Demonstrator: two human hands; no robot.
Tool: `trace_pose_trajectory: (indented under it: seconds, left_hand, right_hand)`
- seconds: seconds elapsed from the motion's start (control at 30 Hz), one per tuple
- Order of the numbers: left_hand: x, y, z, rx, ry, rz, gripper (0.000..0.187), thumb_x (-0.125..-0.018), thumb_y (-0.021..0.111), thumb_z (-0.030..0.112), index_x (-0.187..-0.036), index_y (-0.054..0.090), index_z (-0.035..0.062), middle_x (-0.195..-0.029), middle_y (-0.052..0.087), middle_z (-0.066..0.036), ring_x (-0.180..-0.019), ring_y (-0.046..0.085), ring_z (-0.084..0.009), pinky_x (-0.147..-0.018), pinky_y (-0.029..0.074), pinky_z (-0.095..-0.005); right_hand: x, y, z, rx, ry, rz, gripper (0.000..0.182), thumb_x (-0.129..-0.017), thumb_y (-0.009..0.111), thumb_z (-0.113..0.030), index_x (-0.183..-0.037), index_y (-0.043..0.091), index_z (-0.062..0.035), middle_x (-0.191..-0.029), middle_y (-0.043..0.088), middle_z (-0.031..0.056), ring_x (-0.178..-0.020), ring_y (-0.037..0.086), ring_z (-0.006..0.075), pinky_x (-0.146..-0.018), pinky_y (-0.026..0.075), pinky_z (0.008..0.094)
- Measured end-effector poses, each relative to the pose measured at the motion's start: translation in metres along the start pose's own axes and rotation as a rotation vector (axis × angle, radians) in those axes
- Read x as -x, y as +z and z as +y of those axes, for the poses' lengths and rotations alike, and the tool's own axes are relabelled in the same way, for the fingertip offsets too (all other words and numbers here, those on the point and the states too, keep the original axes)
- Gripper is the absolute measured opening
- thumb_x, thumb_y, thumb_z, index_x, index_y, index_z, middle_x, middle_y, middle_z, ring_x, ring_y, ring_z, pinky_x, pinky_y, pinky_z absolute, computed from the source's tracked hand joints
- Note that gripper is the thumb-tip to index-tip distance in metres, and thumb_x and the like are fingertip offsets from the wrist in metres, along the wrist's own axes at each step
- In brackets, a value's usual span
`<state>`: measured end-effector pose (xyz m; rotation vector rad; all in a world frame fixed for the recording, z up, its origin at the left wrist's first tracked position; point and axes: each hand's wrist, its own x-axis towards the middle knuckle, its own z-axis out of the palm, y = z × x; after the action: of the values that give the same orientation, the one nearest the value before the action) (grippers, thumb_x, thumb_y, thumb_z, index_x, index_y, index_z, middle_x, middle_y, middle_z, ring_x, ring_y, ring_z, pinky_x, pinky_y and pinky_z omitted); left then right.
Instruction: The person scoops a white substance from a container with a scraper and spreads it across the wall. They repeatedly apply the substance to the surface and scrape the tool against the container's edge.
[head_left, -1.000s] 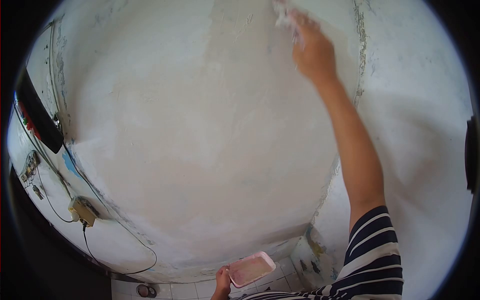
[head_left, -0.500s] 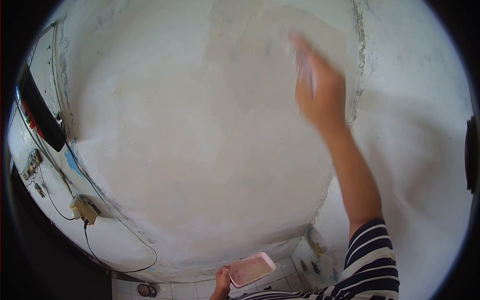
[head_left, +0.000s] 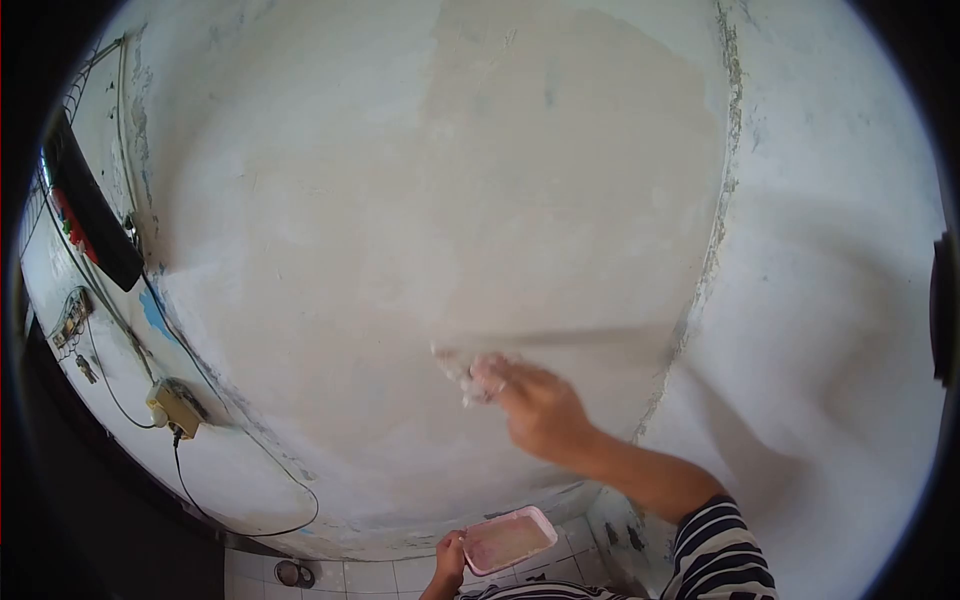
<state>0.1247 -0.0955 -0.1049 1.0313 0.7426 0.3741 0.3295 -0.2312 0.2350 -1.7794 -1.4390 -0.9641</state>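
My right hand (head_left: 535, 400) is closed around a small pale scraper (head_left: 455, 375), smeared with whitish paste, and hovers in front of the lower middle of the wall (head_left: 330, 260). Its far edge points up and left, and my fingers cover most of the rest. White paste coats the fingertips too. Low in the view, my left hand (head_left: 450, 555) grips the left end of a pink rectangular tray (head_left: 549, 522). Pale paste lies over the tray's bottom, with pinker streaks near my fingers. Beige-grey patches of coating spread over the wall.
A wall corner with rough, flaking plaster (head_left: 727, 130) runs down the right side. On the left hang a dark long object (head_left: 95, 220), keys (head_left: 86, 370) and a socket box (head_left: 175, 408) with a looping cable (head_left: 315, 510). White floor tiles (head_left: 370, 578) show below.
My right hand has swung down and left with the scraper, from the upper right of the wall to its lower middle. My left hand and the tray have hardly moved.
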Motion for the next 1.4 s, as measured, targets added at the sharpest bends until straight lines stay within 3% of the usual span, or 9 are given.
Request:
trace_pose_trajectory:
  seconds: [0.27, 0.43, 0.5, 0.67, 0.8, 0.97, 1.17, 1.3, 1.4]
  left_hand:
    - [0.003, -0.001, -0.001, 0.007, -0.021, -0.039, 0.026, -0.096, 0.063, 0.025, -0.078, 0.065, 0.0068, -0.069, 0.057, 0.002, -0.060, 0.052, -0.0092, -0.053, 0.040, -0.0268]
    - [-0.002, -0.009, -0.010, 0.013, -0.044, -0.027, 0.026, -0.097, 0.063, 0.025, -0.080, 0.066, 0.0059, -0.071, 0.058, 0.002, -0.062, 0.052, -0.0089, -0.056, 0.041, -0.0265]
    - [-0.004, -0.019, -0.024, -0.035, 0.009, -0.077, 0.022, -0.098, 0.056, 0.026, -0.091, 0.063, 0.0065, -0.082, 0.061, -0.004, -0.071, 0.063, -0.0157, -0.062, 0.054, -0.0315]
    - [-0.003, -0.014, -0.010, -0.108, 0.024, -0.059, 0.021, -0.098, 0.055, 0.024, -0.088, 0.063, 0.0068, -0.081, 0.061, -0.003, -0.071, 0.061, -0.0147, -0.061, 0.053, -0.0310]
    - [-0.002, -0.013, -0.009, -0.006, 0.055, -0.026, 0.026, -0.096, 0.063, 0.026, -0.083, 0.066, 0.0034, -0.073, 0.061, 0.000, -0.064, 0.053, -0.0096, -0.061, 0.043, -0.0261]
    - [0.000, -0.006, 0.001, -0.019, 0.001, -0.003, 0.025, -0.096, 0.062, 0.024, -0.082, 0.067, 0.0040, -0.073, 0.061, 0.000, -0.066, 0.053, -0.0098, -0.062, 0.043, -0.0266]
    - [0.002, -0.008, -0.002, -0.054, 0.037, -0.034, 0.025, -0.096, 0.062, 0.024, -0.083, 0.067, 0.0038, -0.073, 0.061, 0.000, -0.067, 0.053, -0.0096, -0.062, 0.043, -0.0267]
    - [0.002, 0.001, 0.010, -0.028, 0.057, -0.025, 0.026, -0.096, 0.062, 0.025, -0.081, 0.066, 0.0042, -0.073, 0.061, 0.001, -0.067, 0.053, -0.0093, -0.062, 0.043, -0.0264]
    - [-0.003, -0.004, 0.002, -0.023, 0.028, -0.018, 0.026, -0.096, 0.062, 0.025, -0.081, 0.066, 0.0043, -0.073, 0.061, 0.000, -0.067, 0.054, -0.0097, -0.062, 0.044, -0.0267]
  right_hand:
    - [-0.257, -0.160, 0.060, 0.511, -0.219, 0.647, 0.041, -0.087, 0.054, 0.000, -0.128, 0.060, -0.0015, -0.114, 0.069, 0.0186, -0.098, 0.068, 0.0376, -0.089, 0.054, 0.0406]
    - [-0.203, -0.067, 0.050, 0.553, -0.098, 0.413, 0.043, -0.087, 0.055, -0.003, -0.129, 0.058, -0.0005, -0.126, 0.064, 0.0216, -0.110, 0.065, 0.0359, -0.100, 0.049, 0.0447]
    - [-0.130, -0.011, 0.018, 0.540, -0.191, 0.291, 0.043, -0.087, 0.054, -0.006, -0.129, 0.056, 0.0053, -0.125, 0.063, 0.0259, -0.116, 0.063, 0.0377, -0.095, 0.053, 0.0453]
    - [-0.096, -0.038, -0.022, -0.029, -0.021, 0.037, 0.047, -0.081, 0.056, 0.003, -0.127, 0.061, -0.0030, -0.120, 0.067, 0.0194, -0.111, 0.066, 0.0344, -0.094, 0.054, 0.0431]
    - [-0.212, -0.127, -0.004, 0.114, -0.166, 0.513, 0.042, -0.084, 0.050, 0.006, -0.123, 0.064, 0.0006, -0.114, 0.070, 0.0188, -0.096, 0.070, 0.0361, -0.086, 0.056, 0.0364]
    - [-0.268, -0.103, 0.061, 0.578, -0.264, 0.563, 0.041, -0.085, 0.056, -0.002, -0.126, 0.061, -0.0016, -0.122, 0.066, 0.0194, -0.105, 0.065, 0.0382, -0.092, 0.053, 0.0405]
    - [-0.112, -0.005, -0.009, 0.238, -0.221, 0.189, 0.046, -0.083, 0.056, 0.000, -0.129, 0.061, -0.0050, -0.124, 0.065, 0.0218, -0.106, 0.065, 0.0378, -0.092, 0.053, 0.0437]
    - [-0.132, -0.061, -0.021, -0.063, 0.081, -0.109, 0.053, -0.078, 0.055, 0.006, -0.129, 0.063, -0.0066, -0.109, 0.070, 0.0211, -0.094, 0.067, 0.0391, -0.084, 0.055, 0.0429]
    - [-0.214, -0.128, -0.002, 0.143, -0.102, 0.401, 0.047, -0.081, 0.053, 0.004, -0.125, 0.065, -0.0050, -0.111, 0.069, 0.0225, -0.100, 0.067, 0.0385, -0.089, 0.054, 0.0431]
